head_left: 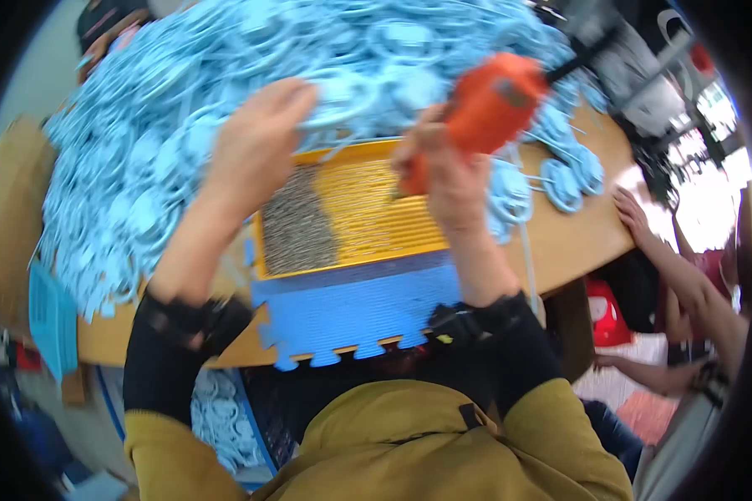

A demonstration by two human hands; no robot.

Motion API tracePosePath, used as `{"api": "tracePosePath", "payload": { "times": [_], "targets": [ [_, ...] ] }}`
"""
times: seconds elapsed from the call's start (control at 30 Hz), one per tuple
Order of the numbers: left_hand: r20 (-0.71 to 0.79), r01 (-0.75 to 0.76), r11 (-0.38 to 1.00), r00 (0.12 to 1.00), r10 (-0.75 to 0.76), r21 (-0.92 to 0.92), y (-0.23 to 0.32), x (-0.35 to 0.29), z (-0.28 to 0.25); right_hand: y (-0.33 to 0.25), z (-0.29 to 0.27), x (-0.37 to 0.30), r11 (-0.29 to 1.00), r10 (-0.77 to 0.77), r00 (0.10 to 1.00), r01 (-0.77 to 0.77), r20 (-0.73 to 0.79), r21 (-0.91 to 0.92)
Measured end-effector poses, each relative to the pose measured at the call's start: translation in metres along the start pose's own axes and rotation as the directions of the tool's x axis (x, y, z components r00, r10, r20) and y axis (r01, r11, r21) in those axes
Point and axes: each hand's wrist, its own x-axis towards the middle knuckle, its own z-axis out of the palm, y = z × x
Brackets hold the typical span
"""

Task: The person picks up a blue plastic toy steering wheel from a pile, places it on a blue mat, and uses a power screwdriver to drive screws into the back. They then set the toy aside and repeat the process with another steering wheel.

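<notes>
In my right hand point(451, 171) is an orange power screwdriver point(495, 100), gripped round its body and tilted, with its tip down over a yellow tray point(393, 230). A dark cord runs from its upper end. My left hand point(259, 146), blurred by motion, pinches a light blue plastic part point(340, 98) with a ring shape, just beyond the tray's far edge. Thin grey metal pieces, apparently screws, are heaped in a pile point(297, 221) at the tray's left. More lie in rows along its ridges.
A blue foam mat point(359, 309) lies before the tray on the wooden table point(576, 246). A big heap of light blue parts point(142, 142) spreads across the far side and left. Another person's hand point(631, 213) rests on the right edge. Below the table is a bin of parts point(224, 417).
</notes>
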Motion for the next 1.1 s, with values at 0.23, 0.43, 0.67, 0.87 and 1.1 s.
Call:
{"api": "tracePosePath", "payload": {
  "times": [0.23,0.43,0.67,0.87,1.1],
  "targets": [
    [0.335,0.660,0.397,0.701,-0.629,-0.638,0.070,-0.164,-0.101,-0.025,0.020,0.009,0.982,-0.183,0.979,0.177,-0.093,-0.069],
    [0.744,0.841,-0.120,0.389,-0.543,-0.527,0.133,-0.155,-0.056,-0.059,0.023,0.013,0.976,-0.119,0.990,0.131,-0.078,0.177],
    [0.203,0.540,0.832,0.835,-0.511,-0.128,0.148,-0.146,-0.042,-0.071,0.024,-0.028,0.991,-0.129,0.992,0.128,0.010,0.023],
    [0.101,0.422,0.898,0.906,-0.412,-0.122,0.173,-0.115,-0.033,-0.080,0.031,-0.057,0.996,-0.084,0.984,0.087,0.154,-0.012],
    [0.200,0.480,0.873,0.867,-0.456,-0.092,0.171,-0.123,-0.035,-0.065,0.053,-0.080,0.998,0.056,0.979,-0.062,0.198,0.024]
  ]
}}
